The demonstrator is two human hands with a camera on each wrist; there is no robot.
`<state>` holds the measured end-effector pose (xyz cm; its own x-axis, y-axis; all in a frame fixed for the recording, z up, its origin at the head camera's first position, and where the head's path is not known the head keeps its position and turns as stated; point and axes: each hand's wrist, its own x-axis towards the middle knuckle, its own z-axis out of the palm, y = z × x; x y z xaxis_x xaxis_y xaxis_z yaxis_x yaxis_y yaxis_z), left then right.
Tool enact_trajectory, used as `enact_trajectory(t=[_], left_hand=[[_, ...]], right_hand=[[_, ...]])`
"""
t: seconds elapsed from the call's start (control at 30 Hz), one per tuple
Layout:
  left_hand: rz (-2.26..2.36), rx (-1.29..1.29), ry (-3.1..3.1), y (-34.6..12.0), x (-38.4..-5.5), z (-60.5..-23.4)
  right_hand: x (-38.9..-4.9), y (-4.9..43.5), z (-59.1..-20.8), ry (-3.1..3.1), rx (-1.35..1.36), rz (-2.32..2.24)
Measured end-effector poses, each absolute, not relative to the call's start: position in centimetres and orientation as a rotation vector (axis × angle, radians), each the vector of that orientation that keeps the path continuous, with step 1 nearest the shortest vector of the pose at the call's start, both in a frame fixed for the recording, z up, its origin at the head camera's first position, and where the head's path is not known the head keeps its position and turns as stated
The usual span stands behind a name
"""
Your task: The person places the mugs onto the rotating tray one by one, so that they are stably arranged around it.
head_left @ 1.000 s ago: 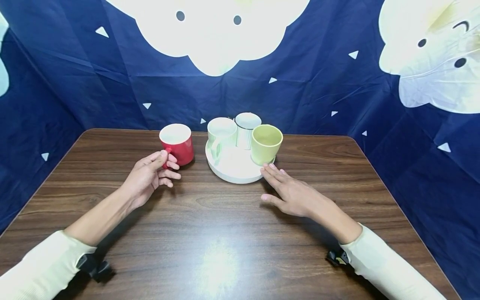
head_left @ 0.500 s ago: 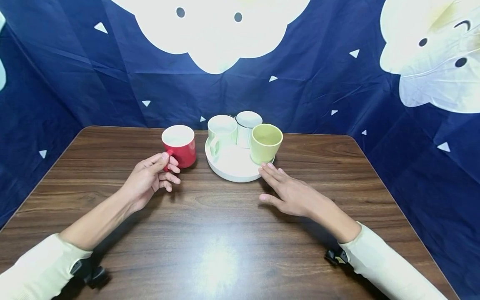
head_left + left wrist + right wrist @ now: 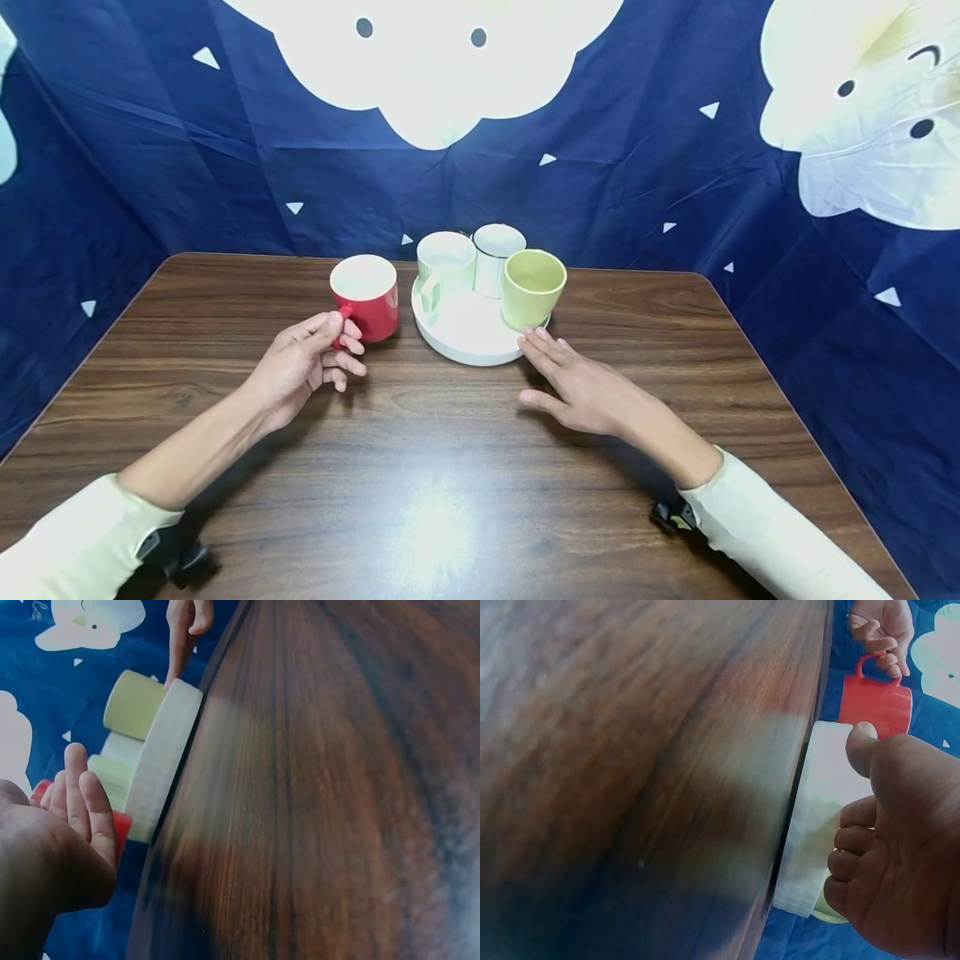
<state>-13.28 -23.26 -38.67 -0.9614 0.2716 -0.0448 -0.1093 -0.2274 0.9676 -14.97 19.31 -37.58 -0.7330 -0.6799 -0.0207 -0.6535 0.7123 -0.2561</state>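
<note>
My left hand (image 3: 300, 367) pinches the handle of a red mug (image 3: 375, 312), which is white inside. The mug is upright, left of a round white tray (image 3: 472, 354) and apart from it. In the right wrist view a thin blue gap shows between the mug (image 3: 876, 705) and the tabletop. On the tray stand a pale green ribbed mug (image 3: 453, 271), a white mug with a dark rim (image 3: 491, 271) and a yellow-green cup (image 3: 531, 296). With straight fingers my right hand (image 3: 585, 387) touches the tray's front right rim, just below the cup.
A brown wood-grain table (image 3: 420, 467) bears everything. Close behind its far edge hangs a dark blue cloth (image 3: 337, 183) with white cloud figures. A bright light reflection lies on the near tabletop.
The red mug has moved slightly right and toward me in my left hand, closer to the tray. My right hand and the tray have hardly moved.
</note>
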Motion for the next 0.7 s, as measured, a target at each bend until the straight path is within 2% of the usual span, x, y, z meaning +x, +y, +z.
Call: enact_trajectory(t=[0.7], left_hand=[[2.177, 0.22, 1.836, -22.1, -11.1, -37.8]], right_hand=[[-14.9, 19.9, -37.3, 2.776, -1.09, -0.365]])
